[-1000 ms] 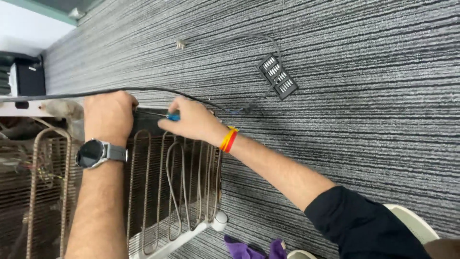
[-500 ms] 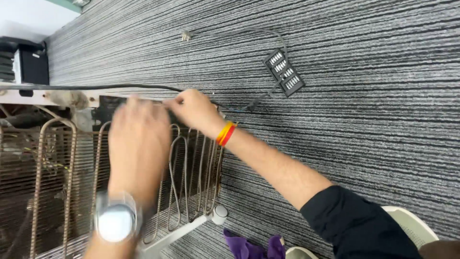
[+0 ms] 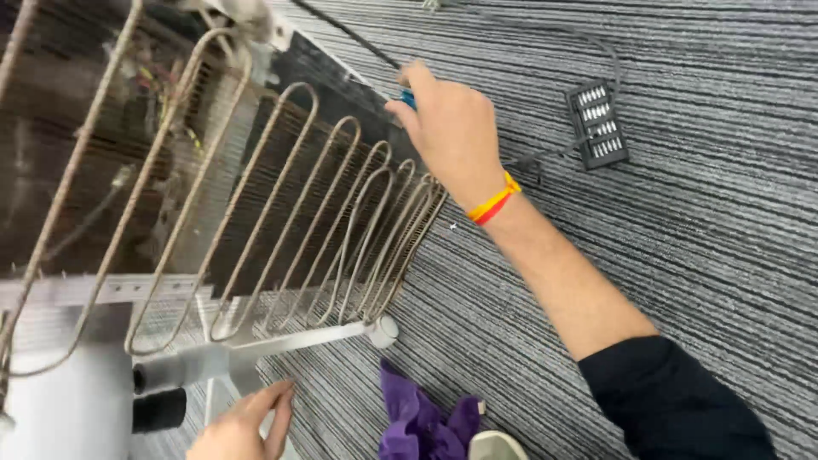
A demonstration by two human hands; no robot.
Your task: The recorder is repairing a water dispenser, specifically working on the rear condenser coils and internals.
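One right hand (image 3: 452,128) closed on a blue-handled screwdriver (image 3: 409,98), light, rigid, likely slippery; left hand (image 3: 243,426) open, empty, beside the stiff coil rack (image 3: 281,213)

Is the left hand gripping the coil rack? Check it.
No: the left hand hovers open at the bottom edge, below the coil rack, clear of its tubes.

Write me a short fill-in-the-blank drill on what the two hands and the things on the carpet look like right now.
1. The right hand grips a tool with a ____ handle at the top of the coil rack.
2. The right wrist wears a yellow and ____ band.
3. The crumpled cloth on the carpet is ____.
4. The left hand is ____, holding nothing.

Missing words: blue; red; purple; open
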